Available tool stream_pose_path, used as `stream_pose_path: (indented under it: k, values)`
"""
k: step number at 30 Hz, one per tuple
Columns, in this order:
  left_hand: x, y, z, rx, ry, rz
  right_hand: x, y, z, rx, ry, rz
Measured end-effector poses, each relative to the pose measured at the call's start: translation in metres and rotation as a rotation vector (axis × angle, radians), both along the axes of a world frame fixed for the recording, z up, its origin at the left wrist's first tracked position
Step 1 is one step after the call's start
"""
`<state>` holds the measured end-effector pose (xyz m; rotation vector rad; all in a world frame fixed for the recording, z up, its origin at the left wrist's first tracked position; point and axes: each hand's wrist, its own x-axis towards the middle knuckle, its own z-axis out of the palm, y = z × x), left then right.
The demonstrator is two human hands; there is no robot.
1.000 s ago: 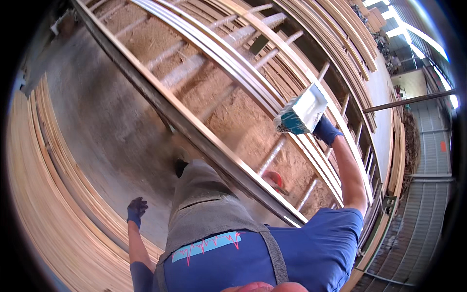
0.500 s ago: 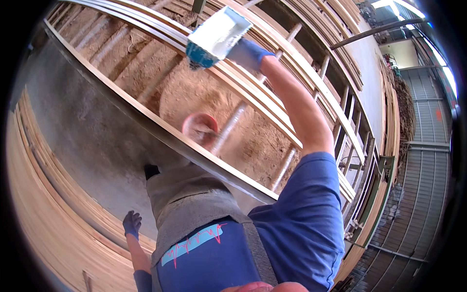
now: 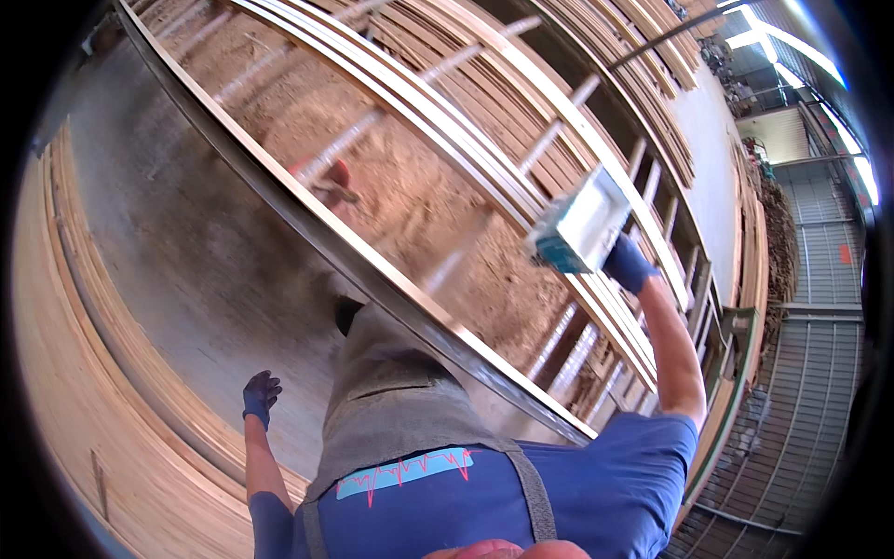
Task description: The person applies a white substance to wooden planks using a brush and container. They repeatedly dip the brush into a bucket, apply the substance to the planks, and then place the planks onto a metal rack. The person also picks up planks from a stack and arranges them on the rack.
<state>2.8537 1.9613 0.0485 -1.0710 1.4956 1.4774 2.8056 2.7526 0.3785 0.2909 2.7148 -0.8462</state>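
My right hand (image 3: 630, 265), in a dark blue glove, is closed on the near side of a box-shaped container (image 3: 585, 220). That container has a white inside and a teal, smeared outer wall. It is over long pale wooden strips (image 3: 447, 138), which lie side by side across the rollers of a long frame; whether it touches them I cannot tell. At the lower left my left hand (image 3: 262, 396), also gloved, hangs beside my apron with loosely spread fingers and nothing in it. The gripping fingers of my right hand are partly hidden.
A metal rail (image 3: 279, 200) runs between me and the rollers (image 3: 343, 147). Sawdust (image 3: 391, 191) and a red round object (image 3: 331, 177) are beneath them. Stacked boards (image 3: 121, 373) stand at the left. Further strips lie on the far side, and a corrugated wall (image 3: 810, 373) rises at the right.
My right hand has carried the container to the right and nearer along the strips. The view has shifted, and my left hand still hangs at the lower left.
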Motion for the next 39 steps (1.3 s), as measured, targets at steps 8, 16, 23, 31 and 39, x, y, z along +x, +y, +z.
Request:
stream_pose_path:
  k: [8,16,23,31,39]
  values:
    - [0.225,0.069,-0.013,-0.029,-0.220,-0.392,0.003,-0.041,0.038,0.306,0.050,0.127]
    - [0.313,0.151,-0.016,0.020,-0.128,-0.090,0.171,0.080,0.010,0.235,0.177,0.106]
    - [0.426,0.315,0.024,-0.063,-0.100,-0.434,0.461,0.251,0.005,0.092,-0.100,-0.111]
    - [0.466,0.378,0.051,-0.096,-0.122,-0.511,0.676,0.355,0.025,0.253,0.046,-0.317]
    - [0.477,0.379,0.065,-0.007,-0.075,-0.349,0.705,0.391,0.018,0.368,0.020,-0.321]
